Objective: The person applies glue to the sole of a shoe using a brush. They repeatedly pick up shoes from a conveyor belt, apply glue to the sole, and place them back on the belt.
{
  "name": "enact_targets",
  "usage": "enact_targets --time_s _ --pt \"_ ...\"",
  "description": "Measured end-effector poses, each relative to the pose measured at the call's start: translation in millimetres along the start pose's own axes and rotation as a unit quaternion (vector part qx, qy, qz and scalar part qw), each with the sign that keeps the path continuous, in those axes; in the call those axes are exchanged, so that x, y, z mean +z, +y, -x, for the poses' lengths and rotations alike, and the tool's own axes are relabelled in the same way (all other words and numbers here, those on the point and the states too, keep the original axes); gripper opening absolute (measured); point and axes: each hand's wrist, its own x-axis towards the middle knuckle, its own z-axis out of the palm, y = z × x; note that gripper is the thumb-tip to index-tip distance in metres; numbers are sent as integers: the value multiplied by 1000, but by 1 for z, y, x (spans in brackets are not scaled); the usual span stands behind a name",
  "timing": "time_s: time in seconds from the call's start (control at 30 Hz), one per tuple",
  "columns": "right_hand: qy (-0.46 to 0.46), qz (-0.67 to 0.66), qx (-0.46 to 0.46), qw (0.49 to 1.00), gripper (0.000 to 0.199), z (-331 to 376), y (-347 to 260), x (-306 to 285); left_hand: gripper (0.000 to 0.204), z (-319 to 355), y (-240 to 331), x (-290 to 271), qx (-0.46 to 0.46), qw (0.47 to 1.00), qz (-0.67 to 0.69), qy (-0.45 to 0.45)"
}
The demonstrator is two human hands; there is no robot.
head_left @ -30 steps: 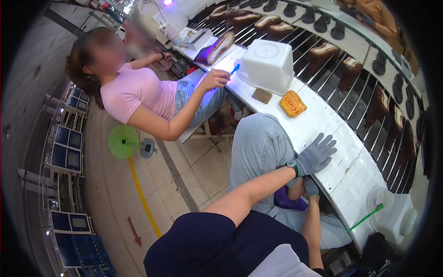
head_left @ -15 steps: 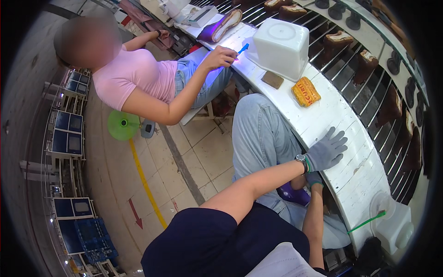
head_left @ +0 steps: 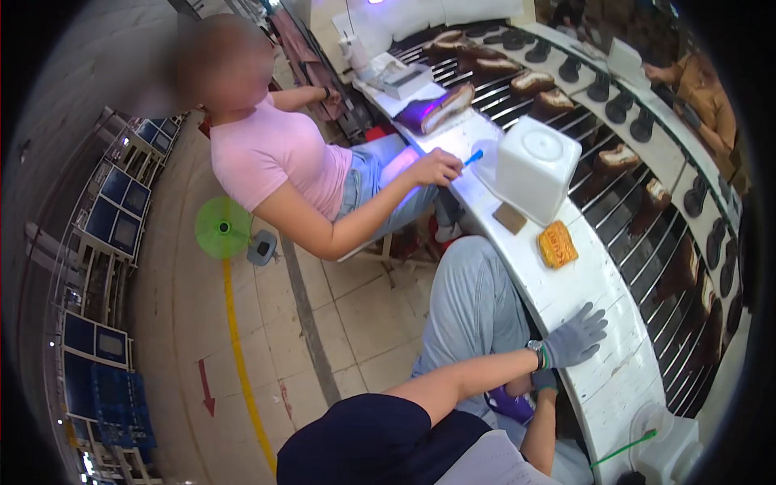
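My left hand, in a grey knit glove with a watch at the wrist, rests palm down on the white bench, fingers spread and nothing in them. Below that wrist, my gloved right hand sits low beside the bench edge, in shadow. Its fingers are hidden, so any hold cannot be made out. Close by, over my lap, a glossy purple shoe-like piece shows partly behind my arms. The orange-yellow packet lies on the bench beyond my left hand, next to a small brown block.
An upturned white tub stands farther along the bench. A co-worker's hand holds a blue-tipped brush near a purple-lit boot upper. Metal rollers carry boot pieces and soles. A green brush lies by a clear cup.
The whole view has shifted, showing more of the far line and another worker at upper right. My left hand stays spread on the bench; the right stays low beside it.
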Motion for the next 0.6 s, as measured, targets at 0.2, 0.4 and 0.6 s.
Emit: enact_targets --time_s 0.2,0.4,0.6 --pt "-3 28 97 995 50 0 -10 -20 30 0 -3 -6 -21 999 39 -11" --pt "83 -55 127 987 47 38 -23 -42 31 -2 -2 -5 -44 997 57 -20" --pt "62 56 112 990 46 62 -39 -44 29 -3 2 -9 -52 996 71 -9"
